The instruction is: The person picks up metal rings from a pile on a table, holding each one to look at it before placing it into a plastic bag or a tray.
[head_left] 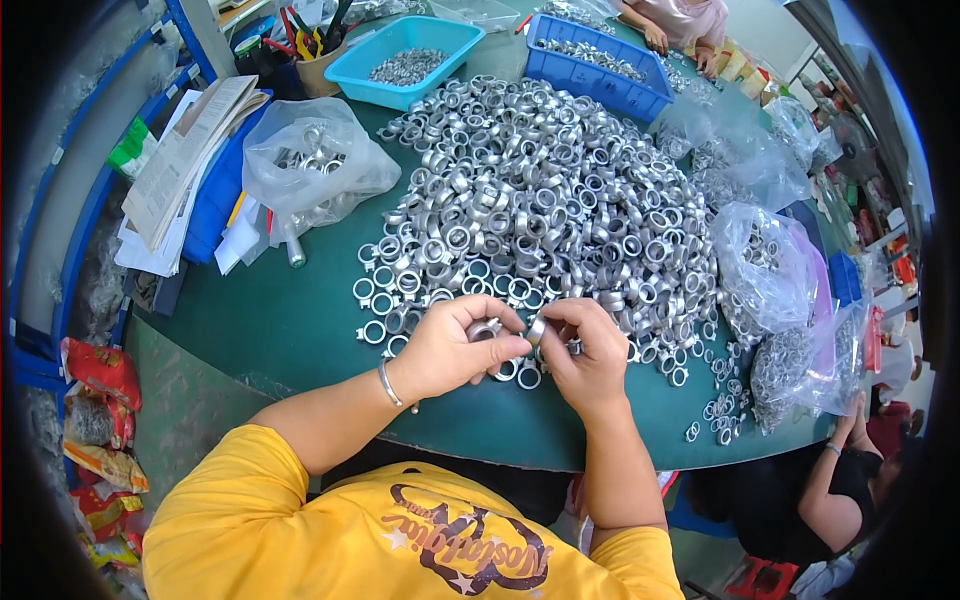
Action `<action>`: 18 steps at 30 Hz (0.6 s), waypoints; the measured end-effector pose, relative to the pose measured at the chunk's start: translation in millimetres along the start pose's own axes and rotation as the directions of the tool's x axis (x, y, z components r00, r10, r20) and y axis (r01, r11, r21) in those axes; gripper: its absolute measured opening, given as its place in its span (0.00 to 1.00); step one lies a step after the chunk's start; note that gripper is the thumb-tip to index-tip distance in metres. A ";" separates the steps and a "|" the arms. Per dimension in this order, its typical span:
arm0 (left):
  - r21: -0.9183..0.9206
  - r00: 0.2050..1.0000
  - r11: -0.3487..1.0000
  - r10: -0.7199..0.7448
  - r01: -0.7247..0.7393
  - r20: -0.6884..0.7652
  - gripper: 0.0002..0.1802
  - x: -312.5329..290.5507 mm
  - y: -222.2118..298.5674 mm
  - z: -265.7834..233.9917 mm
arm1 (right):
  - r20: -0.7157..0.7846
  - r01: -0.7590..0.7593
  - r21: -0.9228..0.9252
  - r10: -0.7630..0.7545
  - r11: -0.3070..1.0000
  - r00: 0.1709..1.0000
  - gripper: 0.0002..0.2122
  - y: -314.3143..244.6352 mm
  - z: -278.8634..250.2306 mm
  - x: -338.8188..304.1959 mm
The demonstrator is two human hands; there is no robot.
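Note:
A big heap of silvery metal rings [560, 190], each with a small lug, covers the middle of the green table [270, 340]. In front of its near edge, my left hand [455, 342] is closed around a metal ring [483, 330], partly hidden by the fingers. Close beside it, my right hand [583, 352] pinches another metal ring [537, 330] between thumb and fingers. The two hands nearly touch. Several loose rings lie on the table just beyond and below them.
A turquoise tray [345, 72] and a blue crate [600, 88] with small metal parts stand behind the heap. Plastic bags of parts [310, 165] [765, 265] lie left and right. Papers [180, 170] rest at far left. Other people's hands [655, 40] show at the far edge.

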State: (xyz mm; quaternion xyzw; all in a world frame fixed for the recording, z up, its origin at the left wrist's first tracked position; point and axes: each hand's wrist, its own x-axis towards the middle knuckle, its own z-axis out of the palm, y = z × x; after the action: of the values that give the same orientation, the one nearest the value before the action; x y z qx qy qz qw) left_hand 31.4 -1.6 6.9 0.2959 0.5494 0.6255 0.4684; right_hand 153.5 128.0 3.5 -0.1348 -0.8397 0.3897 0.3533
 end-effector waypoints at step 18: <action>0.066 0.970 0.969 0.242 -0.239 -0.034 0.06 -9.4 -5.7 -1.9 | 0.129 -0.115 0.698 0.034 0.707 0.991 0.20 9.2 9.2 -10.3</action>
State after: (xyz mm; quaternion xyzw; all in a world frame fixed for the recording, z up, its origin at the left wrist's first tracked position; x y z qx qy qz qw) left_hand 34.8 -11.2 2.4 0.3613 0.5381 0.6665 0.3682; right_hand 154.0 123.8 -12.6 -0.0029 -0.6396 0.7006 0.3165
